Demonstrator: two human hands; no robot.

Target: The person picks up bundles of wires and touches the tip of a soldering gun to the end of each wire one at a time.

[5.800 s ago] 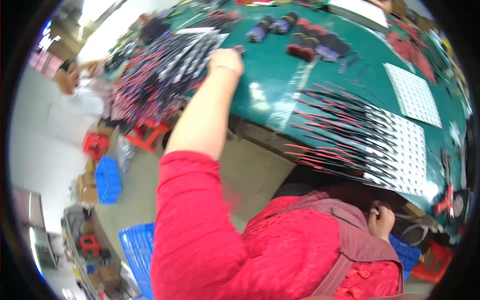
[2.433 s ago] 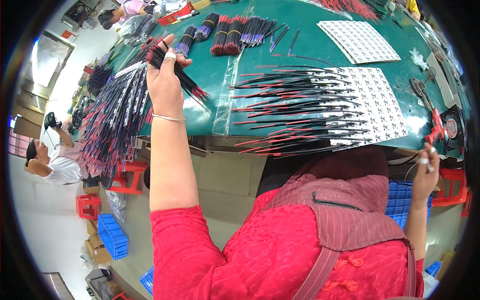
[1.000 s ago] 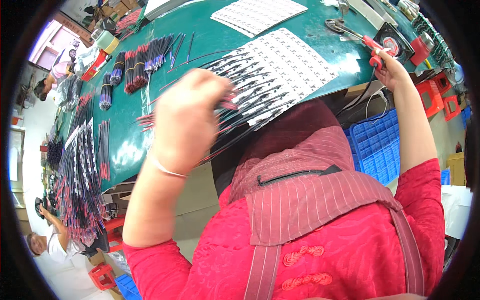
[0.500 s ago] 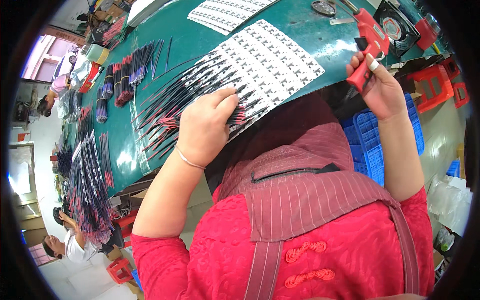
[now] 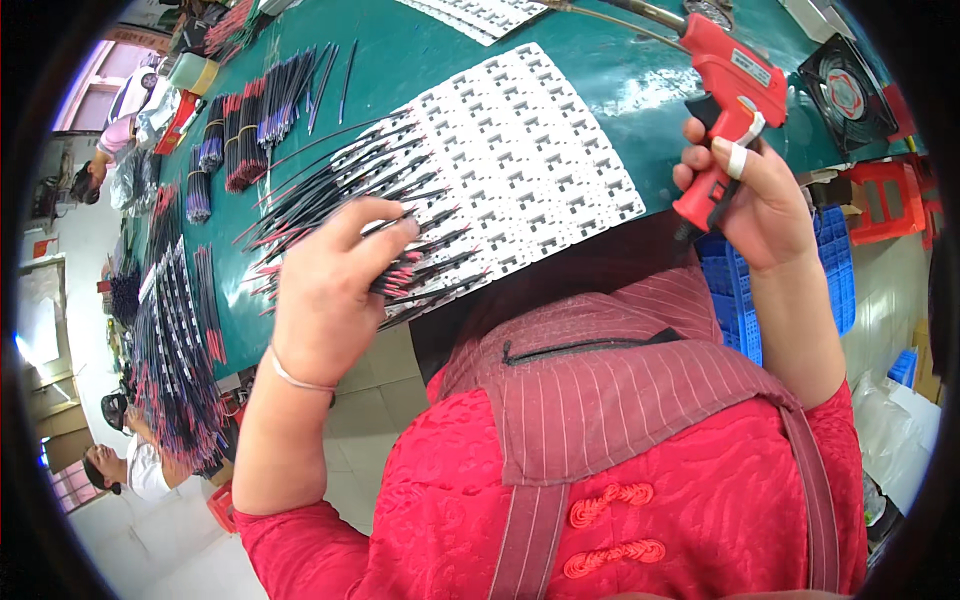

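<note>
A white sheet of small circuit boards (image 5: 530, 150) lies on the green table, with rows of black and red wires (image 5: 370, 170) standing out across its left part. Over the near left corner of the sheet is my left hand (image 5: 345, 265), its fingers closed round a bunch of red and black wires (image 5: 400, 275). How many wires it grips is hidden under the fingers. My right hand (image 5: 755, 190) grips a red soldering gun (image 5: 735, 80) by its handle, right of the sheet. Its long metal tip points left, towards the far edge of the sheet. White tape wraps my right thumb.
Banded wire bundles (image 5: 243, 150) lie on the green table (image 5: 420, 60) to the left, near a large fan of wired strips (image 5: 175, 350). More white sheets (image 5: 480, 15) lie at the far side. A small black fan (image 5: 848, 90) stands right. Blue crates (image 5: 735, 300) sit below; two people are at left.
My left hand has moved left and a little nearer, baring more of the wired rows. The soldering gun has shifted slightly left in my right hand, and its tip now shows more.
</note>
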